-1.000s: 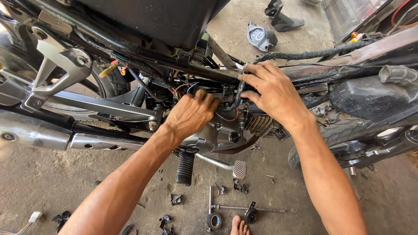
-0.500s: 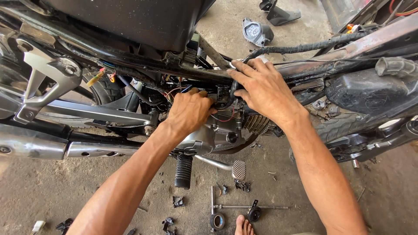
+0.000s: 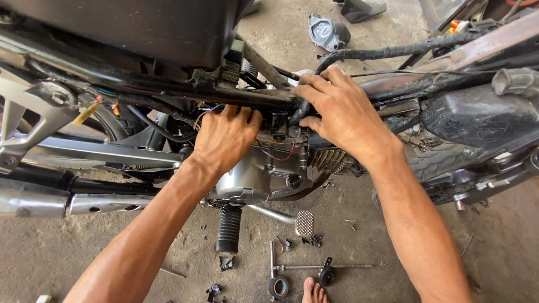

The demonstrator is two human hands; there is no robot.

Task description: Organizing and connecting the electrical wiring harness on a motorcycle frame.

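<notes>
Two hands in there — your right hand [image 3: 342,115] clamped on the black hose [image 3: 306,106], left hand [image 3: 224,137] loosely curled among the wires [image 3: 275,154] — ease gently.

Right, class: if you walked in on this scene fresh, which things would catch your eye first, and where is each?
First, the two bare hands at the centre: the left hand reaches into the wires above the silver engine, and the right hand grips a black cable by the motorcycle's frame. Next, the shiny exhaust pipe at the far left. Then the tools on the dusty floor by a bare foot.
</notes>
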